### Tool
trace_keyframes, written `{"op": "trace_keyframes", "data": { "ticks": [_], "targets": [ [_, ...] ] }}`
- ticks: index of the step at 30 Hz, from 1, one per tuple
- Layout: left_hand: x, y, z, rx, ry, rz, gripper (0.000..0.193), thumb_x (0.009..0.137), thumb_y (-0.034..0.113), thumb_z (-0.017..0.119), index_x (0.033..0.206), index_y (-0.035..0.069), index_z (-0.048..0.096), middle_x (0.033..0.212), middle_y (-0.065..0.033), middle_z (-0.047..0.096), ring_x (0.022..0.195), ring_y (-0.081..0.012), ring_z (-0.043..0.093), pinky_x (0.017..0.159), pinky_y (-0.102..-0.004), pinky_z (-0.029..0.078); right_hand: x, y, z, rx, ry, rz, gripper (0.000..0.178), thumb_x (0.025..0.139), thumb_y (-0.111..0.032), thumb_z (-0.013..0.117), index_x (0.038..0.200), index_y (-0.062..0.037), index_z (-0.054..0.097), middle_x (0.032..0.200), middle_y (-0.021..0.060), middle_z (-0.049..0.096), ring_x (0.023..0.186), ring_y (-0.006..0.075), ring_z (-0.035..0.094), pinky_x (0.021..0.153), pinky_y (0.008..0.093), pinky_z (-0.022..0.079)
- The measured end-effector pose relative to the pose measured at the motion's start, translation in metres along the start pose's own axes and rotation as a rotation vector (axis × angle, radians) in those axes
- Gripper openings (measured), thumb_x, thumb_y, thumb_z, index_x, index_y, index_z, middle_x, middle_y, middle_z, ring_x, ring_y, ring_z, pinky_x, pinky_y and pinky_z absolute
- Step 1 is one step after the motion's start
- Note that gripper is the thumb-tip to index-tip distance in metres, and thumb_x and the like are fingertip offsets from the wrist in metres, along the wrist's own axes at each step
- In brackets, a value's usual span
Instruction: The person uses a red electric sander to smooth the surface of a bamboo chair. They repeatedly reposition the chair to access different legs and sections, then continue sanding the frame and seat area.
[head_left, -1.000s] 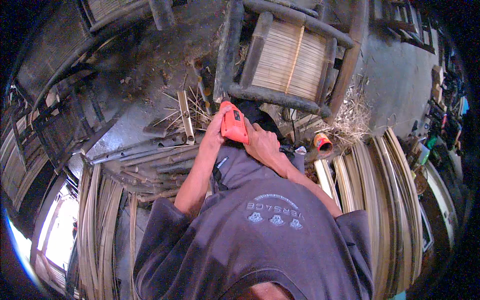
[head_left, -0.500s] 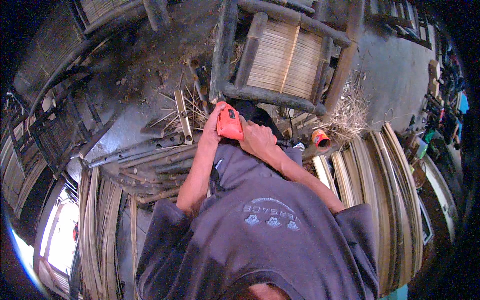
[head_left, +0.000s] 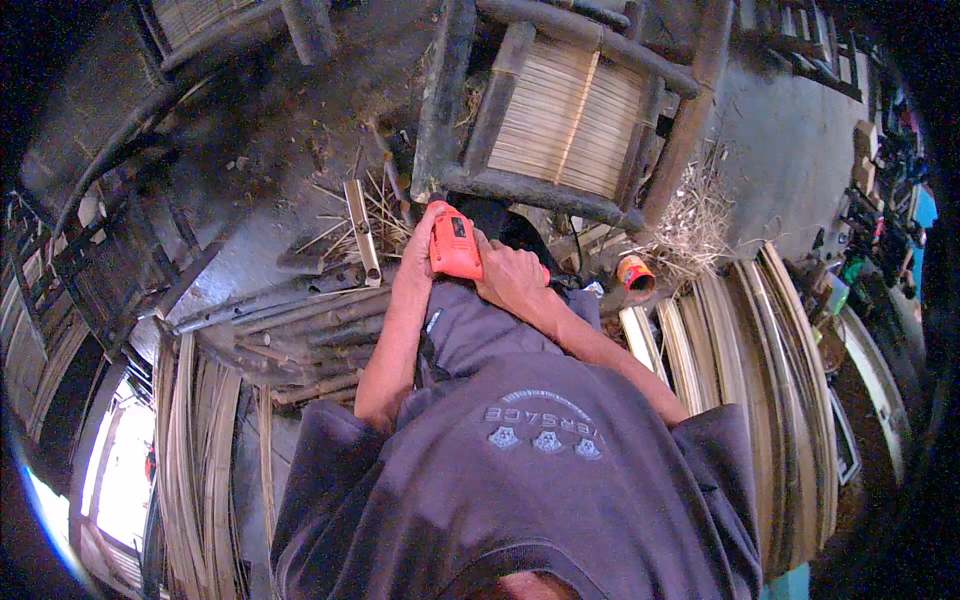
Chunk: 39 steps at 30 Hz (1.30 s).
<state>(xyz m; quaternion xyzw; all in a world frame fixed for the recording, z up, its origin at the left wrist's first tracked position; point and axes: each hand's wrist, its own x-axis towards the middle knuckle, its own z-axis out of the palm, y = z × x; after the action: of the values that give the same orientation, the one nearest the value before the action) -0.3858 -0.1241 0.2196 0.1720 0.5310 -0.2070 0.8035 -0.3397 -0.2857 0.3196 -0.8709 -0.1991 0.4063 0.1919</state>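
An orange-red power drill [head_left: 456, 247] is held between both hands over my lap. My left hand [head_left: 424, 240] is wrapped round its front left side, with the thumb near the front end. From the right, my right hand [head_left: 512, 279] grips the rear handle, which its fingers partly cover. The drill's front end points at the lower left corner of a dark bamboo chair frame [head_left: 432, 150]. Whether a bit touches the bamboo cannot be made out. A panel of pale slats [head_left: 570, 115] fills the middle of the frame.
An orange tin [head_left: 636, 275] lies right of my knees, near wood shavings [head_left: 692, 222]. Split bamboo strips [head_left: 740, 390] are stacked at right, more strips [head_left: 200, 450] at left. Dark bamboo poles [head_left: 310, 335] lie left of my legs, beside a half-split bamboo piece [head_left: 362, 235].
The whole view has shifted slightly. Both hands keep their hold on the drill, which stays at the same corner of the chair frame.
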Motion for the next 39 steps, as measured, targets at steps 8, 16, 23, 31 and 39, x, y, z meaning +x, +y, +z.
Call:
{"op": "trace_keyframes", "data": {
  "ticks": [8, 16, 23, 31, 39],
  "targets": [
    [0.006, 0.016, -0.009, -0.035, -0.002, -0.016, 0.034, 0.08, 0.032, 0.073, 0.098, 0.006, 0.06, 0.092, -0.0122, 0.068, 0.083, -0.0267, 0.068, 0.075, -0.04, 0.058, 0.016, -0.021, -0.02, -0.084, -0.03, -0.033, 0.053, 0.074, -0.011, 0.06, 0.123, 0.0068, 0.049, 0.082, 0.0205, 0.067, 0.066, 0.0351, 0.068, 0.057, 0.0444, 0.055],
    [0.02, 0.028, -0.015, -0.011, -0.089, -0.03, 0.029, 0.083, 0.032, 0.067, 0.098, 0.007, 0.061, 0.091, -0.0104, 0.069, 0.083, -0.0257, 0.068, 0.077, -0.0402, 0.057, 0.035, -0.016, -0.002, -0.256, 0.206, -0.186, 0.044, 0.076, -0.013, 0.058, 0.115, 0.0067, 0.055, 0.079, 0.0192, 0.067, 0.064, 0.0325, 0.068, 0.057, 0.0417, 0.055],
    [0.063, 0.016, -0.033, 0.025, -0.061, 0.049, 0.027, 0.082, 0.03, 0.068, 0.098, 0.01, 0.061, 0.089, -0.0068, 0.068, 0.08, -0.0219, 0.067, 0.073, -0.0375, 0.056, 0.036, -0.004, -0.01, -0.208, 0.124, -0.139, 0.037, 0.078, -0.015, 0.057, 0.11, 0.0035, 0.058, 0.075, 0.0188, 0.067, 0.062, 0.0312, 0.068, 0.054, 0.0414, 0.055],
    [0.009, 0.002, -0.002, 0.012, -0.046, 0.084, 0.025, 0.084, 0.03, 0.068, 0.098, 0.01, 0.061, 0.088, -0.0042, 0.066, 0.079, -0.0189, 0.065, 0.073, -0.0333, 0.055, 0.002, -0.013, -0.044, -0.158, 0.046, -0.141, 0.044, 0.077, -0.015, 0.058, 0.114, 0.0094, 0.053, 0.078, 0.0198, 0.067, 0.061, 0.0319, 0.068, 0.052, 0.0413, 0.054],
    [-0.069, 0.025, 0.106, -0.018, -0.124, 0.18, 0.035, 0.086, 0.041, 0.065, 0.102, 0.011, 0.059, 0.095, -0.0049, 0.065, 0.089, -0.0187, 0.064, 0.083, -0.0358, 0.053, -0.021, -0.01, -0.11, 0.155, 0.043, -0.032, 0.057, 0.073, -0.017, 0.063, 0.127, -0.0039, 0.05, 0.102, 0.0241, 0.064, 0.09, 0.0432, 0.063, 0.075, 0.0499, 0.052]
  ]
}}
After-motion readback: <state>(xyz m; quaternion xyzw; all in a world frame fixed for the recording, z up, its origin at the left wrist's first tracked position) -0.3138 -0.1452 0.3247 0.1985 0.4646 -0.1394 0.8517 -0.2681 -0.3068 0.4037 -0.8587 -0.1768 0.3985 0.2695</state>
